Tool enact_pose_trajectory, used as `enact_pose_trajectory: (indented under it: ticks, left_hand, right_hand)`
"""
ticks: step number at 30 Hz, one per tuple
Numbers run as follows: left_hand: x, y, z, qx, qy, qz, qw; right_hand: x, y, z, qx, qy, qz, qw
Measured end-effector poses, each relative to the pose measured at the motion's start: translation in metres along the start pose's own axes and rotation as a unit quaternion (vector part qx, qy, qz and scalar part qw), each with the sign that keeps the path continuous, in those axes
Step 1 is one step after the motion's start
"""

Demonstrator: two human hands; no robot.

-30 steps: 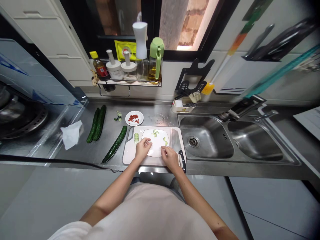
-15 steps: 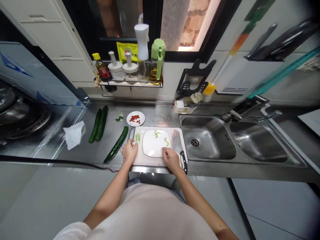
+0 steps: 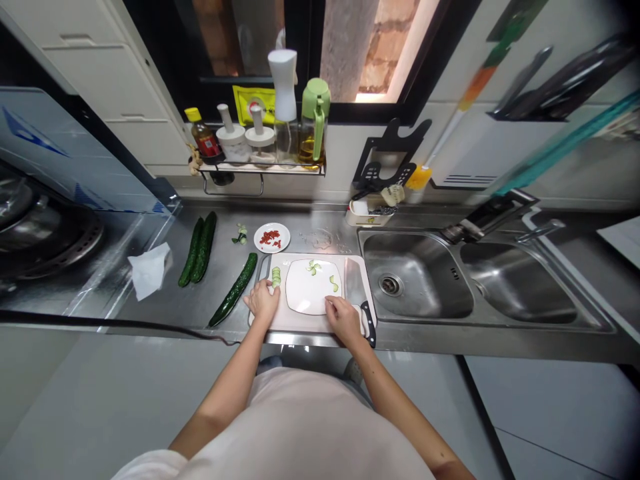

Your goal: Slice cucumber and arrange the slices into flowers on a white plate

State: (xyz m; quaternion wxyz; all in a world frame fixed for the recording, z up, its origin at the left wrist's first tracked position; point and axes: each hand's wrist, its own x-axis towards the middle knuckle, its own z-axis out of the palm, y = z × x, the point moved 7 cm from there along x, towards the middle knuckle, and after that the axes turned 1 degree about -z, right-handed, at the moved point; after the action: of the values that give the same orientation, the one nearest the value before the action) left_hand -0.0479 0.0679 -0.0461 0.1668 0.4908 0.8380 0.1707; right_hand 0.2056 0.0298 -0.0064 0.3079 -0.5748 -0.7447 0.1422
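A white square plate [image 3: 310, 297] lies on the pale cutting board [image 3: 281, 321]. On it are a few curved cucumber pieces [image 3: 313, 267] near the far edge and another pair at the right. My left hand [image 3: 263, 303] rests on the board's left side, thumb apart from the fingers, at the near end of a row of cucumber slices [image 3: 276, 276]. My right hand [image 3: 344, 317] is over the plate's near right corner, fingertips pressed together; anything between them is too small to make out. A kitchen knife [image 3: 356, 280] lies along the board's right side, its black handle toward me.
Left of the board lie a whole cucumber [image 3: 233, 291], two more cucumbers [image 3: 201, 250] and a white cloth or tissue [image 3: 150, 270]. Behind stand a small plate of red pieces [image 3: 271, 228] and some green scraps [image 3: 240, 234]. A double sink [image 3: 417, 287] is at the right.
My left hand has shifted slightly to the right beside the cucumber slices. My right hand stays pinched at the plate's corner, and the pieces on the plate look the same.
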Motion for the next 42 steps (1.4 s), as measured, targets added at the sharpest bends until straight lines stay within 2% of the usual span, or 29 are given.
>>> enact_pose_trajectory:
  ticks: [13, 20, 23, 26, 29, 37, 42]
  left_hand:
    - [0.001, -0.002, -0.004, -0.105, 0.012, -0.006, 0.994]
    - [0.008, -0.002, -0.004, -0.243, 0.003, -0.001, 0.970]
    - [0.009, 0.007, -0.002, -0.340, -0.017, 0.012, 0.940]
    - [0.006, 0.020, -0.001, -0.438, -0.058, 0.014, 0.897]
    - [0.001, 0.033, -0.004, -0.493, -0.094, 0.013, 0.865]
    - [-0.017, 0.060, -0.022, -0.540, -0.149, 0.015, 0.828]
    - [-0.030, 0.078, -0.030, -0.531, -0.182, 0.040, 0.826]
  right_hand:
    - [-0.005, 0.000, -0.002, 0.003, 0.001, 0.006, 1.000]
    - [-0.003, 0.000, -0.001, 0.009, 0.004, 0.007, 1.000]
    - [-0.001, -0.002, -0.003, 0.014, 0.007, 0.006, 1.000]
    - [0.002, -0.006, -0.004, 0.023, 0.010, 0.009, 1.000]
    - [0.007, -0.010, -0.007, 0.040, 0.018, 0.015, 0.999]
    - [0.038, -0.025, -0.023, 0.118, 0.049, 0.053, 0.990]
    - [0.065, -0.037, -0.028, 0.193, 0.020, 0.046, 0.980]
